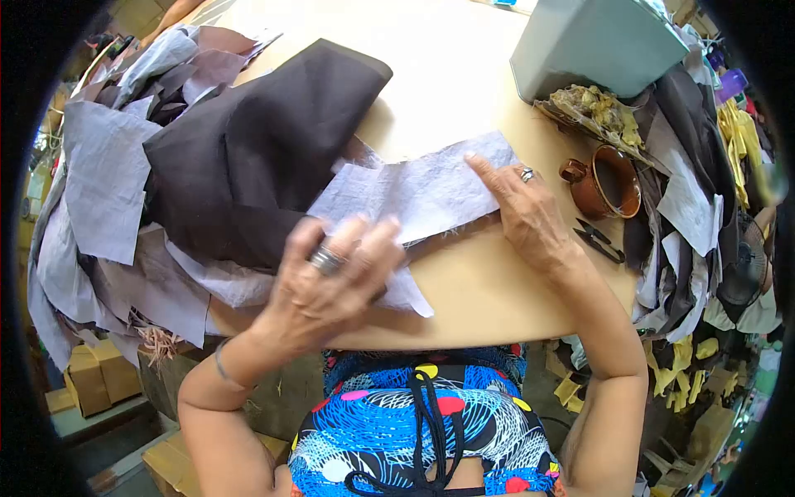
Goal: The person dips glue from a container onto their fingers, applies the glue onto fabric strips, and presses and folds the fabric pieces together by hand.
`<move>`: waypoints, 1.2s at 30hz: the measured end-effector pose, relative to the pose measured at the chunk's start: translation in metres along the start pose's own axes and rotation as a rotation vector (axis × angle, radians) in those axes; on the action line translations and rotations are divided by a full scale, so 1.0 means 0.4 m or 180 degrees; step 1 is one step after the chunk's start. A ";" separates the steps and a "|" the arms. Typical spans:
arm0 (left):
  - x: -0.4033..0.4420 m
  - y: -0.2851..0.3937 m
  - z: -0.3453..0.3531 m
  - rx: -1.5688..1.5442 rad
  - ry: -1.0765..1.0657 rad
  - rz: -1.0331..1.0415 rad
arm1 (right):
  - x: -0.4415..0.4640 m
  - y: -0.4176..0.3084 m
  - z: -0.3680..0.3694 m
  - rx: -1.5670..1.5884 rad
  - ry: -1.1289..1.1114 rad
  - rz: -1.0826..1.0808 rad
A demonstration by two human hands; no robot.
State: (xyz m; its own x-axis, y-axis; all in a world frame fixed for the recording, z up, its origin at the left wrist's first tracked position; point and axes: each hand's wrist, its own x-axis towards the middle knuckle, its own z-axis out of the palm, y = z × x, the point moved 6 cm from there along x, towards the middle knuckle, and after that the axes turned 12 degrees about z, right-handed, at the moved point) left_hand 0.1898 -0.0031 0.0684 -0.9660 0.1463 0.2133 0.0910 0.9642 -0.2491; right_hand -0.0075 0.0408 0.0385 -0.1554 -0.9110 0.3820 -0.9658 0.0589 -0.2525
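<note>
A pale lilac-grey strip of fabric (pixel 431 190) lies on the table, its lower edge frayed and a darker layer showing beneath it. My right hand (pixel 526 207), with a ring on it, rests on the strip's right end, its index finger stretched out flat on the cloth. Over the strip's left end is my left hand (pixel 335 273), blurred by motion, its fingers apart; whether it touches the cloth I cannot tell. Left of the strip a large dark brown cloth (pixel 257 132) lies bunched and folded.
Pale and brown fabric pieces (pixel 112 174) heap over the table's left edge. To the right are a brown mug (pixel 609 182), small black thread snips (pixel 599 240), a grey-green container (pixel 596 50) and more hanging cloth (pixel 687 199). Cardboard boxes (pixel 101 377) stand below left.
</note>
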 end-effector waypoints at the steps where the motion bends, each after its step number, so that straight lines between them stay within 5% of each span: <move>1: -0.001 0.024 0.014 -0.0115 0.0251 0.0126 | 0.005 0.005 0.001 0.0209 -0.0020 0.0124; 3: 0.001 0.068 0.083 -0.1203 -0.0032 0.0450 | 0.012 0.032 -0.006 0.0442 0.0257 0.0209; 5: 0.017 0.051 0.055 -0.1135 0.0193 0.0180 | 0.021 0.045 -0.021 0.0654 0.0541 0.0230; 7: -0.010 0.016 0.094 -0.1269 -0.0009 -0.0540 | 0.024 0.043 -0.044 0.0862 0.0843 0.0189; 8: -0.039 -0.015 0.116 -0.1551 -0.0511 -0.1439 | 0.021 0.035 -0.046 0.0624 0.0872 0.0115; 10: -0.082 -0.080 0.135 -0.0874 -0.0482 -0.1746 | 0.017 0.032 -0.032 0.0981 0.0669 0.0169; 12: -0.164 -0.134 0.183 0.0078 -0.1550 -0.1539 | 0.012 0.027 -0.031 0.0948 0.0839 -0.0007; 14: -0.222 -0.165 0.152 0.1051 -0.0419 -0.0984 | 0.013 0.029 -0.031 0.1165 0.1014 -0.0051; 15: -0.263 -0.176 0.166 0.1122 -0.0982 -0.1281 | 0.007 0.033 -0.019 0.1112 0.0776 0.0059; 18: -0.181 -0.122 0.067 0.0389 -0.1379 -0.1745 | 0.002 0.049 0.025 0.1092 0.0434 0.0149; 21: -0.023 -0.022 -0.056 -0.0915 -0.0201 -0.0862 | 0.005 0.043 0.016 0.1207 0.0528 0.0078; 23: 0.046 -0.035 -0.062 -0.0499 0.0174 -0.0412 | 0.002 0.046 0.021 0.1253 0.0509 0.0152; 27: 0.071 -0.155 0.055 0.0350 -0.0413 -0.0104 | -0.010 0.055 0.026 0.1038 0.0522 0.0126; 33: -0.015 -0.200 0.053 -0.0396 -0.1522 -0.1550 | 0.006 0.045 0.033 0.0718 0.0295 0.0163; 36: 0.015 -0.149 0.013 -0.0315 -0.0622 -0.0794 | 0.017 0.045 0.027 0.0986 0.0293 0.0309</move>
State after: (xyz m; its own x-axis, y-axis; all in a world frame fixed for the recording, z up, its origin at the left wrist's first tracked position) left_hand 0.1771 -0.0609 0.0798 -0.9887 -0.1330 0.0684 -0.1404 0.9831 -0.1171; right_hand -0.0236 0.0315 0.0271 -0.2754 -0.8656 0.4181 -0.8388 0.0039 -0.5444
